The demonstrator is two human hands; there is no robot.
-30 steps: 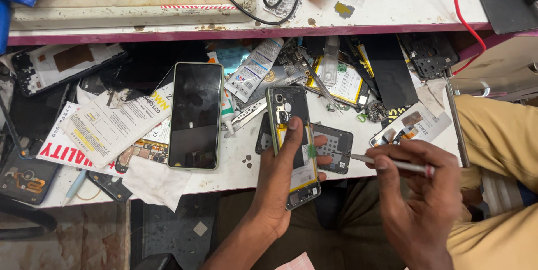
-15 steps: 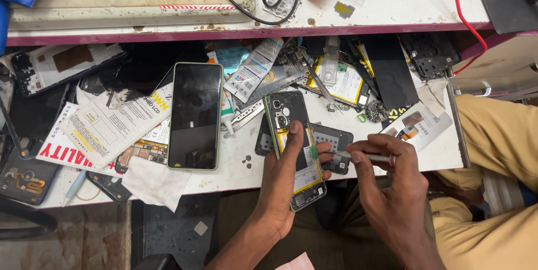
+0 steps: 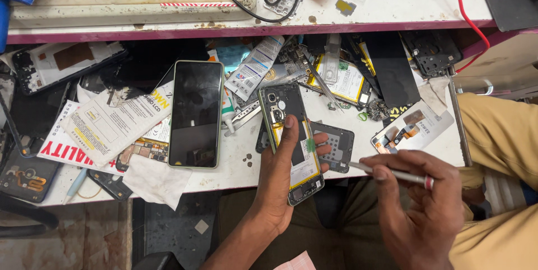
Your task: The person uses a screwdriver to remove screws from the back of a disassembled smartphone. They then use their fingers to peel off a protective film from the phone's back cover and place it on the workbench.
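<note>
Left hand [image 3: 280, 180]: closed around opened phone [image 3: 291, 141], frame centre.
Right hand [image 3: 420, 203]: pinching thin metal tool [image 3: 389, 173], lower right.

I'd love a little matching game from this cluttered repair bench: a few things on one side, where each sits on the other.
Things:
1. opened phone
2. thin metal tool
3. phone with dark screen
4. red wire

Places:
A. lying flat on the bench, left of the hands
B. in the right hand
C. on the upper shelf, far right
D. in the left hand

Pairs: 1-D, 2-B, 3-A, 4-C
</note>
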